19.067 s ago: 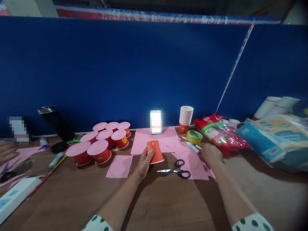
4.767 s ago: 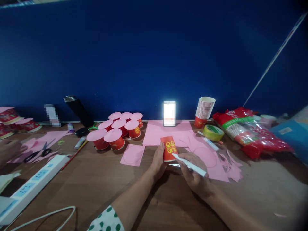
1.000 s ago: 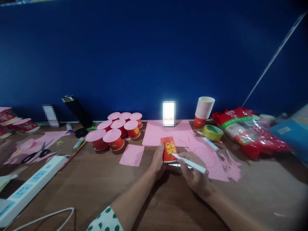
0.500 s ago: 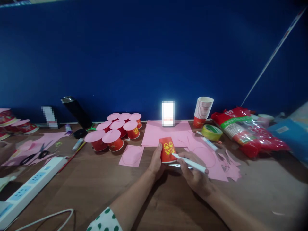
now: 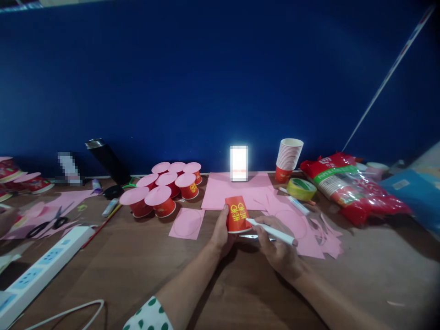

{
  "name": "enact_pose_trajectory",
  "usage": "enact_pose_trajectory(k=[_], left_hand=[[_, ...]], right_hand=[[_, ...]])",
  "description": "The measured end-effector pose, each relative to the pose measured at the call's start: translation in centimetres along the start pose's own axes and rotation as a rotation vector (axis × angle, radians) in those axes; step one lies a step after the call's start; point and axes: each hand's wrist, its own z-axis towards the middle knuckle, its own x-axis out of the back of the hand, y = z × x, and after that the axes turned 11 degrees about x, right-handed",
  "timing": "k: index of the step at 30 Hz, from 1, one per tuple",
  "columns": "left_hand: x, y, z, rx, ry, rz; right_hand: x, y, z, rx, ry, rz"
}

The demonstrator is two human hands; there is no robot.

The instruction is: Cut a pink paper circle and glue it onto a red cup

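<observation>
Head view: we are working between both hands, and taking the red cup [image 5: 236, 215] as the centre of our clock, we are finding everything else around it. Our left hand [image 5: 222, 234] is curling partway around the cup from 8 o'clock, thumb along its side, and is keeping it wide rim down and slightly tilted; we are unable to tell whether it is touching the table [image 5: 209, 293]. Our right hand [image 5: 280, 250], at 4 o'clock, is closing its fingers around a white pen [image 5: 273, 231], whose tip is pointing at the cup's lower right side, at or very near the surface. Black-handled scissors [image 5: 248, 236] are lying mostly hidden beneath that hand, a blade showing at 5 o'clock. At 9 o'clock a pink square [image 5: 186, 223] is bearing a drawn circle; toward 10, pink-topped cups [image 5: 161, 196] are standing grouped. Pink sheets [image 5: 220, 190] are spreading at 12, a cup stack [image 5: 288, 160] is standing between 1 and 2, and yellow-green tape [image 5: 301, 189] is lying toward 2. At our far 9 o'clock, a co-worker's hand [image 5: 7, 221] is blurring at the edge.
</observation>
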Motion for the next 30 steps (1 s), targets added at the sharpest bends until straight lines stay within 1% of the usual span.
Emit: enact_pose_trajectory(k=[4,12,17,21,25,30], left_hand=[[0.08,-0.02,0.02,-0.010,0.005,-0.004],[0.14,0.12,-0.23,0.024,0.006,-0.015],[0.32,0.14,-0.17,0.048,-0.009,-0.025],[0.41,0.19,-0.09,0.043,-0.003,-0.020],[0.47,0.26,-0.21,0.076,-0.027,0.007],[0.38,0.36,-0.30,0.055,0.019,0.028]], right_hand=[[0.04,0.07,-0.06,-0.020,-0.013,-0.001],[-0.10,0.40,-0.53,-0.012,-0.007,0.005],[-0.07,0.42,-0.63,-0.057,-0.029,0.000],[0.05,0.30,-0.53,-0.055,-0.029,0.003],[0.11,0.10,-0.36,-0.088,-0.038,0.022],[0.15,-0.06,-0.28,-0.148,-0.063,0.062]])
